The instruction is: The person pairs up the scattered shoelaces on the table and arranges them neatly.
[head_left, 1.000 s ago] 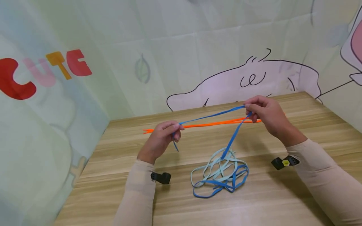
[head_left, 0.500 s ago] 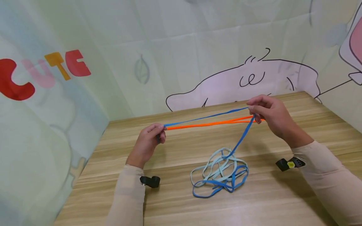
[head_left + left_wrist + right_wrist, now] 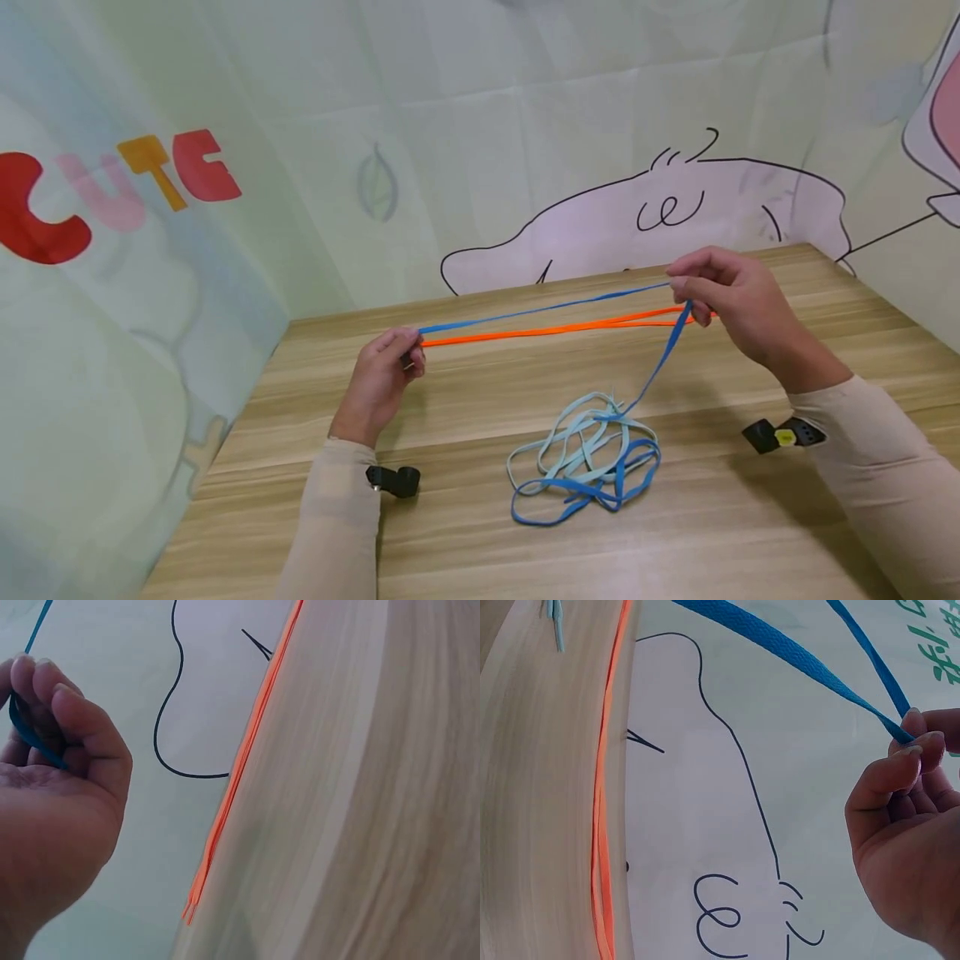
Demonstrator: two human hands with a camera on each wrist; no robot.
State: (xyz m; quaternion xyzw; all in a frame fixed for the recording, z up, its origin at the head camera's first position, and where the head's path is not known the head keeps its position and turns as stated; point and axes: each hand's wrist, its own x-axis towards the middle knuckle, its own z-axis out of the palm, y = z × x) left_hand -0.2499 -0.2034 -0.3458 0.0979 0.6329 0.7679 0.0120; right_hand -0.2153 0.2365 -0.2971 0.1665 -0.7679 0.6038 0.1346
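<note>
A flat blue shoelace is stretched above the table between both hands. My left hand pinches it near one end; in the left wrist view the tail of the lace runs into the curled fingers. My right hand pinches the same lace farther along, between thumb and fingertips, as the right wrist view shows. From there the lace slopes down to a loose tangle of pale mint laces and blue lace. Which strands join inside the tangle I cannot tell.
Orange laces lie straight along the back of the wooden table, behind the held lace. A printed cloth wall rises at the table's back and left edges. Wrist cameras sit on both sleeves.
My left hand has moved left and my right hand slightly right, so the blue lace between them is longer and tighter. More of it has been drawn from the tangle.
</note>
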